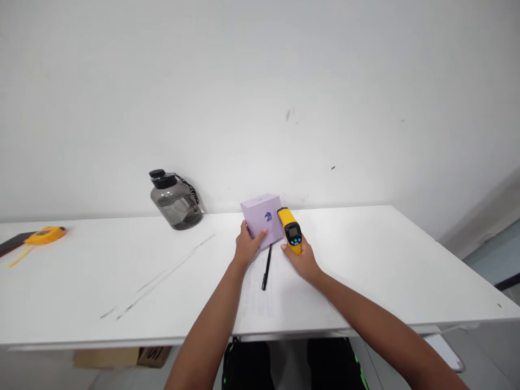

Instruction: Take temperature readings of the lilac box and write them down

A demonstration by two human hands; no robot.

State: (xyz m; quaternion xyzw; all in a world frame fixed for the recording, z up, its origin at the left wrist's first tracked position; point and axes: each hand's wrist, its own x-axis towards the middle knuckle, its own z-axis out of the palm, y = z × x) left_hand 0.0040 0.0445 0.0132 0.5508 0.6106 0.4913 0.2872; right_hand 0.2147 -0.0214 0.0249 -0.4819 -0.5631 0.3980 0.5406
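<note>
My left hand [246, 245] grips a light purple box [260, 214] by its lower left side, thumb across the front face. The box is tilted and carries a dark purple horse-head mark. In my right hand [305, 262] is a yellow and black infrared thermometer [291, 230], its small grey screen and blue buttons facing me. The thermometer's front end is close to the box's right edge; whether they touch I cannot tell. Below the box, a black pen [267, 268] lies on a printed sheet of paper [255, 300].
A grey translucent water bottle [176, 203] with a black lid leans by the wall. At the far left lie a yellow-orange tape measure [46, 235] and a dark flat object [15, 242]. The white table [162, 303] ends close to my legs, and a cardboard box [109, 357] sits beneath it.
</note>
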